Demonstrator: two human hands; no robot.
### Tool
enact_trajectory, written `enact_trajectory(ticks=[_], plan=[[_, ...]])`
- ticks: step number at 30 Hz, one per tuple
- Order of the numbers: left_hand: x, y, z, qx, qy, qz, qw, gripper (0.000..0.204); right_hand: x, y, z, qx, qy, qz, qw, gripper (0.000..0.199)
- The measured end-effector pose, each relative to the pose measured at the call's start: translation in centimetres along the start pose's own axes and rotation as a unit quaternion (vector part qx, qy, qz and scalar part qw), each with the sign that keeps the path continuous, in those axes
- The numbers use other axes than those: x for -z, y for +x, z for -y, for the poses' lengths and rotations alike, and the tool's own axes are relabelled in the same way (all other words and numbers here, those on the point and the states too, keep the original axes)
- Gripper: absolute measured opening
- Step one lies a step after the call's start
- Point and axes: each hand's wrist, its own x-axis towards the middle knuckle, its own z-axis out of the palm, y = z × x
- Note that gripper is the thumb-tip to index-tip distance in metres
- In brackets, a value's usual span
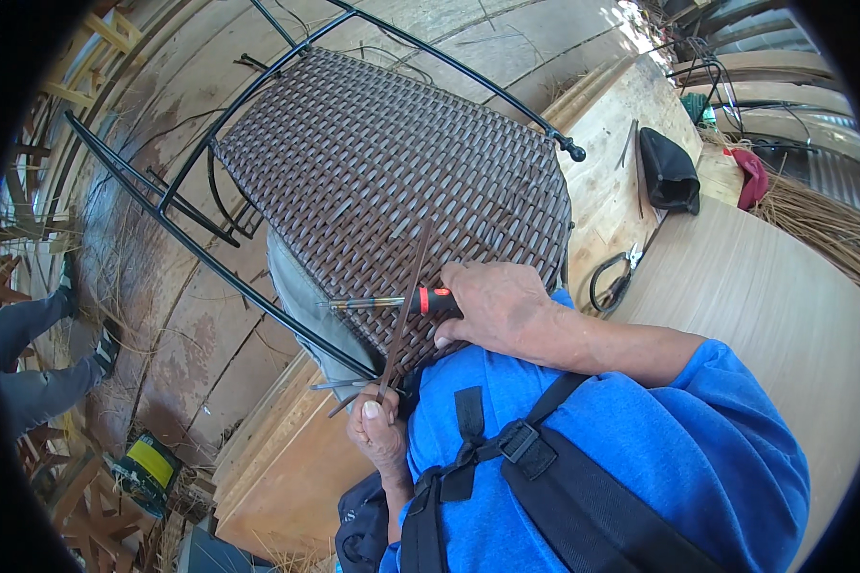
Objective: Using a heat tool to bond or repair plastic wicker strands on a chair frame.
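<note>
A brown woven panel (401, 172) on a black metal chair frame (201, 253) lies across my lap. My right hand (506, 310) rests on the near part of the weave and is closed round a screwdriver (438, 300) with a black and red handle. Its metal shaft points left, crossing over the weave. At the panel's near left corner, my left hand (377, 430) pinches a flat brown strip (411, 291). This strip runs up from my fingers over the weave and passes by the screwdriver's shaft.
Scissors (613, 282) lie to my right, near a black cap-like cloth item (669, 170) and a red one (752, 179). Beyond them is a bundle of thin brown strands (812, 215). Another person's legs (43, 358) show at the far left, above a green-yellow package (150, 463).
</note>
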Motion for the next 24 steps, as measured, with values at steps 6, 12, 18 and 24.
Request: enact_trajectory(ticks=[6, 12, 18, 24], plan=[[0.4, -0.1, 0.2, 0.029, -0.032, -0.022, 0.999, 0.042, 0.2, 0.1, 0.2, -0.009, -0.005, 0.008, 1.0, 0.052], [1.2, -2.6, 0.5, -0.018, -0.015, -0.043, 0.999, 0.023, 3.2, 1.2, -5.0, -0.09, 0.059, -0.148, 0.983, 0.036], [-1.2, -4.0, -4.5, 0.259, 0.176, -0.017, 0.949, 0.022, 8.5, 8.7, -22.8, -0.145, -0.014, -0.344, 0.928, 0.045], [-3.3, -1.3, -4.3, 0.253, 0.289, 0.016, 0.923, 0.042, 6.1, 11.8, -24.2, -0.094, 0.195, -0.324, 0.921, 0.027]])
